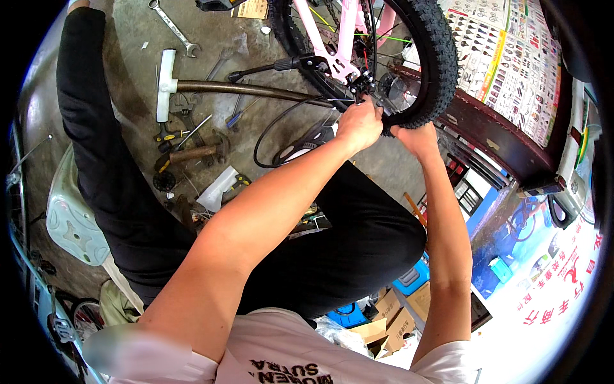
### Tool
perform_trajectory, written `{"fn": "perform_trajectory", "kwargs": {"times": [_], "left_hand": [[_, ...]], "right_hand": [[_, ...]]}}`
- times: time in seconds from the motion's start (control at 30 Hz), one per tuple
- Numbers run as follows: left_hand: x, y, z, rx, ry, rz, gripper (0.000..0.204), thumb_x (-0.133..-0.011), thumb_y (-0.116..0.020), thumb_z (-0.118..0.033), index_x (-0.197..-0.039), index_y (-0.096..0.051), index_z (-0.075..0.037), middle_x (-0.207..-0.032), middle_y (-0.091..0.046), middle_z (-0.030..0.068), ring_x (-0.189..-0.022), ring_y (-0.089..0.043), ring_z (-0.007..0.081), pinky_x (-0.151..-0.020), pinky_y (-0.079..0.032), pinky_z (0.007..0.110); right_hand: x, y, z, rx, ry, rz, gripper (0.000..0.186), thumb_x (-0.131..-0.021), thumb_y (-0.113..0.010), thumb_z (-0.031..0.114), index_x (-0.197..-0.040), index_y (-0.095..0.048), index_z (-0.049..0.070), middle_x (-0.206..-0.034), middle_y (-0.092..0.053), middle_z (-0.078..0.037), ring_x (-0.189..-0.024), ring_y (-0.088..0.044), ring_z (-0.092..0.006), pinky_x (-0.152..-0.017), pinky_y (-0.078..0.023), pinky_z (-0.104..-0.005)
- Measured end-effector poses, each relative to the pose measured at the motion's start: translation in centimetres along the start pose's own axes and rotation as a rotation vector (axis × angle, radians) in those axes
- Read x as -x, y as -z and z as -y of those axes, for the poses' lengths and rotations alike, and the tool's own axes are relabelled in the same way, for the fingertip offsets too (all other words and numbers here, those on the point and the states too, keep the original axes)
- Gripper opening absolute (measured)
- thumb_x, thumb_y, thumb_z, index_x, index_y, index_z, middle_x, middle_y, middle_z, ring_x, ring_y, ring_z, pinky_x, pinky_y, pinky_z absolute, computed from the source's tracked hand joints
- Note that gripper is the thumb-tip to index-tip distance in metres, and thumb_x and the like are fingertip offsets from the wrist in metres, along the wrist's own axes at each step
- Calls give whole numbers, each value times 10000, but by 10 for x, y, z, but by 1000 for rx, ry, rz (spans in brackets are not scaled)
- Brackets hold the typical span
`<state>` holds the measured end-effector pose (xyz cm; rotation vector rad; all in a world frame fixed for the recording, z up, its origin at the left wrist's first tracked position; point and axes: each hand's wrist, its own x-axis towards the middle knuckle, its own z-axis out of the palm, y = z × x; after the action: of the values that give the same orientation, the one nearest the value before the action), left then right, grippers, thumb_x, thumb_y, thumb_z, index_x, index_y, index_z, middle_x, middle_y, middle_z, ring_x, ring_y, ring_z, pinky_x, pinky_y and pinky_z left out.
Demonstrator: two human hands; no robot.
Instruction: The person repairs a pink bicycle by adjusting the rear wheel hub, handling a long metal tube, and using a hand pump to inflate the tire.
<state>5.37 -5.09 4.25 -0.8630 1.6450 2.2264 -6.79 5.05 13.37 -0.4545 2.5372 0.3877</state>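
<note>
A pink bicycle frame [346,38] with a knobbly black tyre [441,61] stands at the top. My left hand [361,123] is closed at the wheel's hub and the small metal parts below the frame's end; its fingertips are partly hidden, and I cannot make out what they grip. Beside it, my right hand [419,139] holds the tyre's lower edge, the fingers mostly behind the rubber. A black cable [258,137] loops out leftward from near my left hand. The black kickstand [281,64] sticks out left of the frame.
On the floor lie a combination wrench [174,27], a hammer [192,153], an adjustable wrench [185,115] and a long bar with a white T-shaped end [167,80]. A pale plastic stool [75,217] is at left. A dark wooden table [473,118] stands right; open cardboard boxes [393,326] lie below.
</note>
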Motion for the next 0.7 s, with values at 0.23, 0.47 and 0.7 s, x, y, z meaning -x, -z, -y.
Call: {"fn": "perform_trajectory", "kwargs": {"times": [0.23, 0.47, 0.7], "left_hand": [[2, 4, -5, 7, 12, -4, 436, -1003, -514, -276, -1205, -531, 109, -1064, -669, 334, -1052, -639, 480, -926, -496, 540], [3, 3, -3, 35, -11, -12, 435, -1002, -517, -263, -1202, -501, 123, -998, -667, 357, -1009, -644, 503, -900, -490, 557], [2, 3, -2, 26, -5, -2, 439, -999, -511, -260, -1207, -517, 126, -1047, -670, 339, -1041, -641, 481, -910, -502, 534]], "right_hand": [[4, 2, 10, -25, -38, -20, 456, -646, -798, 245, -1054, -712, 59, -1030, -743, -171, -1037, -701, -335, -907, -546, -400], [-1, -4, -2, -24, -22, -14, 448, -653, -794, 275, -1035, -724, 51, -1026, -746, -179, -1025, -707, -340, -903, -549, -406], [5, 2, 11, -1, -64, -19, 473, -650, -801, 295, -1042, -733, 38, -1033, -742, -206, -1029, -708, -346, -909, -550, -413]]}}
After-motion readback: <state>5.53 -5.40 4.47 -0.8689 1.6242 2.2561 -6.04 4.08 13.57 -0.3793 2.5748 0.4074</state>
